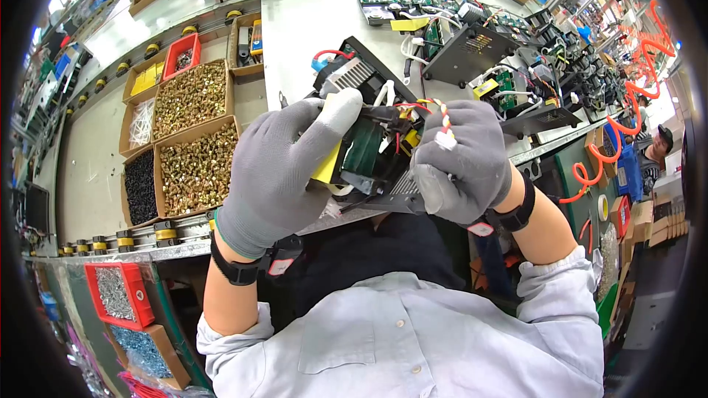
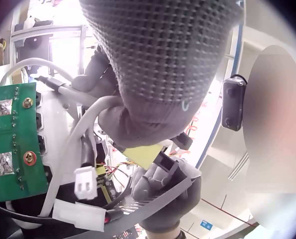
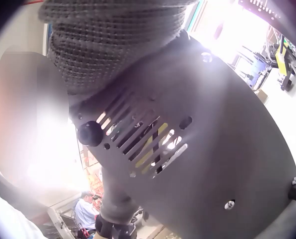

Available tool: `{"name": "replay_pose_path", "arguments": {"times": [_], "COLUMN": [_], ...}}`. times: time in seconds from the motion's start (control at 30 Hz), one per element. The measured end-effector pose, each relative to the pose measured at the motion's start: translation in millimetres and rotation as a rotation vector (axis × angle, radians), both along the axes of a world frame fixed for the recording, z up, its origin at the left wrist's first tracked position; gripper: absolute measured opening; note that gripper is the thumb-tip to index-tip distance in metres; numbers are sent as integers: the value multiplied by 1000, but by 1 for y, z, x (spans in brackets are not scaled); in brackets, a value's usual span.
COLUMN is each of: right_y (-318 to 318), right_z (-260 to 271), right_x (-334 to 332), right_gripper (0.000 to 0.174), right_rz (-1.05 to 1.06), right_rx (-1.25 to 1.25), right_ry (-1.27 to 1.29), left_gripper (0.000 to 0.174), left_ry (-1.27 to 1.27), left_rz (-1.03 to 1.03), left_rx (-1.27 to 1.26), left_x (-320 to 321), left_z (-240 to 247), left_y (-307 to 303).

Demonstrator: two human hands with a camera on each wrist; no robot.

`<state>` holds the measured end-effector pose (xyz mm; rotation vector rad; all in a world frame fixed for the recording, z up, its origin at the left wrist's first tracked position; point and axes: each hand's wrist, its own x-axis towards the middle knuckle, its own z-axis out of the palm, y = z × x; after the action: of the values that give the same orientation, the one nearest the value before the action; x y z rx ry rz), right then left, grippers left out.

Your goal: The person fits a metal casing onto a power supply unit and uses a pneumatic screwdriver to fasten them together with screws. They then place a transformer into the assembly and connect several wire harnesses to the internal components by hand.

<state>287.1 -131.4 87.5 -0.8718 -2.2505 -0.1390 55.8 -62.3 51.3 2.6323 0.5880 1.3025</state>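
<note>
Both hands wear grey gloves and hold a power supply unit with a black metal chassis (image 3: 227, 129), tilted up near the table's front edge. My left hand (image 1: 284, 166) grips its left side, thumb on top; a white cable (image 2: 81, 132) runs under the thumb. My right hand (image 1: 468, 158) curls round the right edge of the chassis. A twisted red, yellow and white lead with a white plug (image 1: 445, 138) lies over the right glove. The left wrist view shows a green circuit board (image 2: 18, 144) and a white connector (image 2: 86, 182). Slots and rubber feet mark the chassis underside.
Cartons of brass-coloured parts (image 1: 193, 99) and black parts (image 1: 140, 186) stand at left. Several similar units (image 1: 472, 51) crowd the table at the back right. A coiled orange hose (image 1: 640, 88) hangs at right. Red bins (image 1: 118, 295) sit low at left.
</note>
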Motion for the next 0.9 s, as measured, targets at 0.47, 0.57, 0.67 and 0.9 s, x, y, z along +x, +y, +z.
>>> {"name": "replay_pose_path", "arguments": {"times": [0.47, 0.57, 0.67, 0.9], "right_y": [17, 29, 41, 46], "right_z": [19, 41, 58, 53], "right_x": [-8, -11, -22, -38], "right_gripper": [16, 27, 35, 46], "right_rz": [-269, -315, -288, -350], "right_rx": [-545, -705, -855, -800], "right_ry": [227, -96, -354, -507], "left_gripper": [79, 82, 80, 66], "left_ry": [-83, -246, -439, -716], "left_rz": [21, -16, 66, 245], "left_rx": [-32, -294, -405, -828], "left_x": [-9, -9, 1, -1], "left_z": [-25, -45, -48, -50], "left_y": [6, 2, -4, -7]}}
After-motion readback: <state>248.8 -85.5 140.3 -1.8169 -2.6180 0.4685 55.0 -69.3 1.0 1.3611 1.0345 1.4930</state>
